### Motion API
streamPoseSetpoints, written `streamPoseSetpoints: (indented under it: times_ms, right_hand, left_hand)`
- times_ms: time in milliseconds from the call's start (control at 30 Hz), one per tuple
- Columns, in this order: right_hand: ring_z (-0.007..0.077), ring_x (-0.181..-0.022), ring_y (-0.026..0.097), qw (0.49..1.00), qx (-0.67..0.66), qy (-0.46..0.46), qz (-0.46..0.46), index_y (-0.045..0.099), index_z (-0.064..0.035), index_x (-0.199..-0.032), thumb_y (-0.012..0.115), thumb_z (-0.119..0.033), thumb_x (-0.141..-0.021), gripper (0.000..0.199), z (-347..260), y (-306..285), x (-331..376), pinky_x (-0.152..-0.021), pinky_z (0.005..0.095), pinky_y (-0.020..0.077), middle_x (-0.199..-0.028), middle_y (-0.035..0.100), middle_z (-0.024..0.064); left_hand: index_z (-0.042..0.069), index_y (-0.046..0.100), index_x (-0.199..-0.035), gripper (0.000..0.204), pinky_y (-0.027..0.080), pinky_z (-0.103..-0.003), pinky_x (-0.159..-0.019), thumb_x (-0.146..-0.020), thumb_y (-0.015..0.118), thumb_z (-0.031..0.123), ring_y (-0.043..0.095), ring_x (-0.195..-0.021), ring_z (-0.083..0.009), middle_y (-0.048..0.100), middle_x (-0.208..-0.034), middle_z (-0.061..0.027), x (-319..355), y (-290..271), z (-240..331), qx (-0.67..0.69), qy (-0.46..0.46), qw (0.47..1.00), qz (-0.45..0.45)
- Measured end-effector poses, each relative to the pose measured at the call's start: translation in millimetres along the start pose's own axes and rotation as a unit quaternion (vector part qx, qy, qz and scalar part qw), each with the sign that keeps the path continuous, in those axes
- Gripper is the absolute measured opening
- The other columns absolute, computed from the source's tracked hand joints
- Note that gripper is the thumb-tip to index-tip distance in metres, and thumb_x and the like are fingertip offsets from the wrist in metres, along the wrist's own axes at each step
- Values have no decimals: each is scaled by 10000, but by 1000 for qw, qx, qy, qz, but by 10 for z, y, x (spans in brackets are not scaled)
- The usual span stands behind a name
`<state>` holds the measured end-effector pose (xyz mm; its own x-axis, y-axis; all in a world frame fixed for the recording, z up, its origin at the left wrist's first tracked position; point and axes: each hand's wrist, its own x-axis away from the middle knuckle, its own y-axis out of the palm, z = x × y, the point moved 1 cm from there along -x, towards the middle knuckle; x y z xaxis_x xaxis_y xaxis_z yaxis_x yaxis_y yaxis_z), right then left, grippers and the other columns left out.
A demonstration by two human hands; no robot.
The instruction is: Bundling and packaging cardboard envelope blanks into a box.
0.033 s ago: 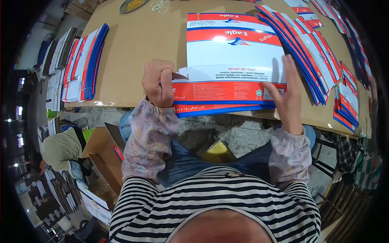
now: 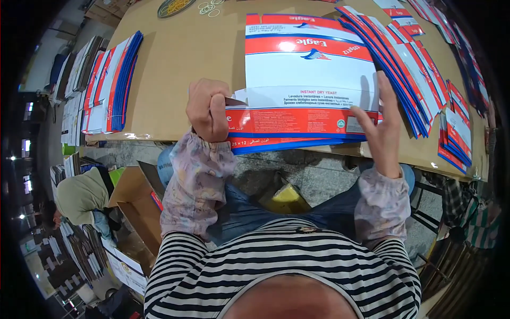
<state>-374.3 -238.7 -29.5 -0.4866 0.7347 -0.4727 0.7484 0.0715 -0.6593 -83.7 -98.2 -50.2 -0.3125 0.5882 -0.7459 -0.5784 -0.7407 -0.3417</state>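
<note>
Flat printed cartons (image 2: 308, 74) in white, red and blue lie in a thin pile at the table's front edge, before me. My left hand (image 2: 210, 110) is a fist at the pile's left side. From it a short, pointed knife (image 2: 236, 102) reaches over the cartons' left edge, beside a small white flap; the handle is hidden in the fist. At the right edge of the top carton is my right hand (image 2: 383, 125), its fingers stretched out and the thumb apart, over the red band. It holds nothing that I can see.
Bundled flat cartons (image 2: 112, 85) stand at the left of the brown table (image 2: 180, 69), and more carton stacks (image 2: 393, 74) fan out at the right. Rubber bands (image 2: 208, 9) lie far back by a dish (image 2: 175, 6). An open cardboard box (image 2: 135, 212) stands below left, near a bending person (image 2: 79, 196).
The top carton has shifted slightly to the right. My right hand has moved a little to the right with its edge. My left hand stays nearly in place.
</note>
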Motion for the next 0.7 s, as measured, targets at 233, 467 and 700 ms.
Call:
streamPoseSetpoints:
  times_ms: [233, 467, 700]
  right_hand:
    - [230, -1173, 528, 908, -378, 159, 88, 259, -34, -1457, 689, -27, -797, 788, -213, -220, -56, -991, 356, 432, -1391, 431, 182]
    - [146, -963, 612, 867, -439, 233, 39, 571, -2, -1180, 675, -128, -855, 364, 21, -231, 176, -872, 289, 467, -1110, 638, 95]
    - [155, -978, 601, 867, -447, 219, 19, 560, 2, -1204, 681, -139, -859, 392, 55, -254, 206, -891, 285, 456, -1134, 627, 99]
  left_hand:
    - [38, 527, -782, 318, 388, -361, -654, -961, 393, 265, 508, -632, -228, 551, -699, -91, 6, 14, 55, 4, 148, 987, 56]
    - [58, 471, -778, 401, 364, -330, -616, -1009, 330, 354, 461, -633, -196, 495, -661, -79, 14, 44, 106, -20, 165, 983, 73]
    - [60, 462, -772, 378, 357, -331, -608, -1008, 329, 323, 457, -634, -197, 486, -653, -76, -8, 28, 110, -36, 169, 983, 68]
